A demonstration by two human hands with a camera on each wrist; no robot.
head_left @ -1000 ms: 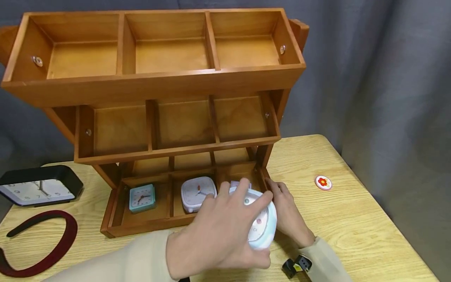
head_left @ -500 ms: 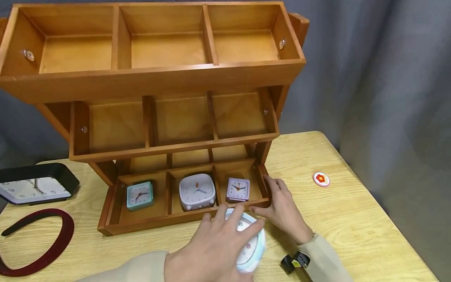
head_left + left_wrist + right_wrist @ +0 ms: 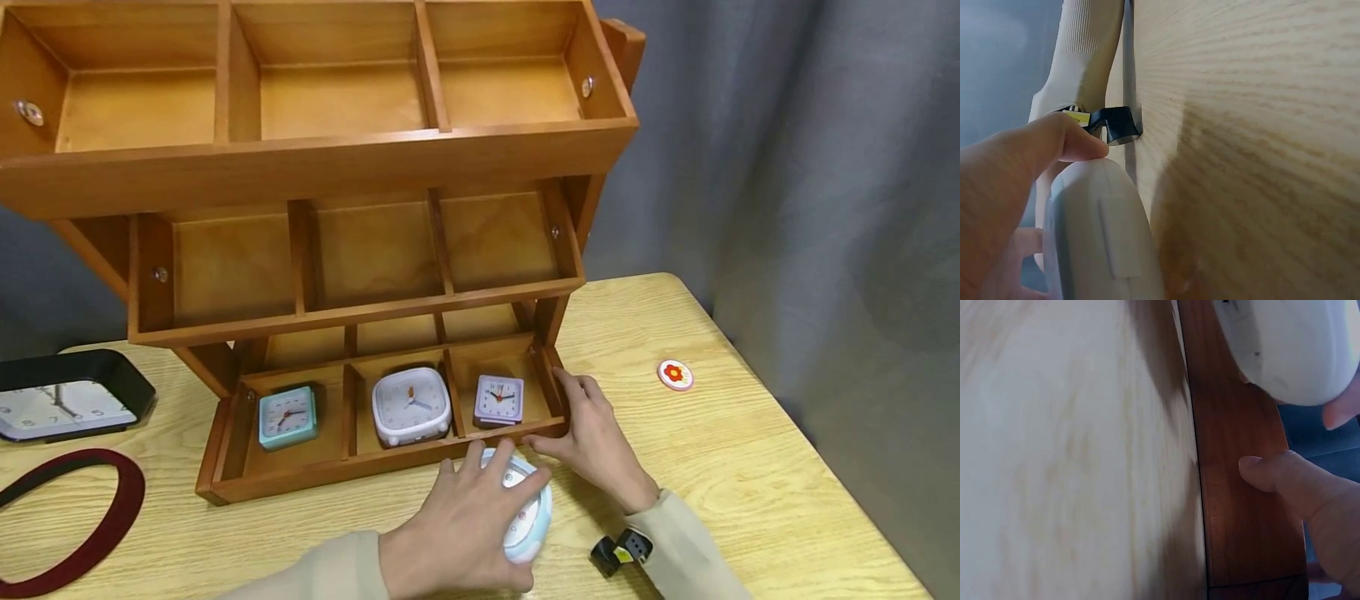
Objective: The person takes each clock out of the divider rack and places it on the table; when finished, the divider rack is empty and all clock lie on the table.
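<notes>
My left hand [image 3: 457, 521] grips a round white and light-blue clock [image 3: 537, 518] with small coloured pictures on its dial, fingers over the top and thumb at the near rim. In the left wrist view the clock's smooth white side [image 3: 1088, 225] faces the table, with a shadow beside it. At the right front corner of the wooden box's bottom tray [image 3: 315, 477], my right hand [image 3: 600, 433] holds the wood, thumb on the front board and fingers along the side. A turquoise clock [image 3: 288, 417], a white clock [image 3: 411, 405] and a lilac clock [image 3: 498, 400] occupy its three compartments.
Two stepped upper trays [image 3: 435, 304] overhang the bottom one. To the left are a black-cased clock [image 3: 71, 404] and a dark red headband [image 3: 112, 521]. A round flower badge [image 3: 675, 375] lies on the right of the table [image 3: 757, 467].
My left hand has brought the round clock down and toward me, away from above the right compartment, uncovering the lilac clock. My right hand stays on the tray corner.
</notes>
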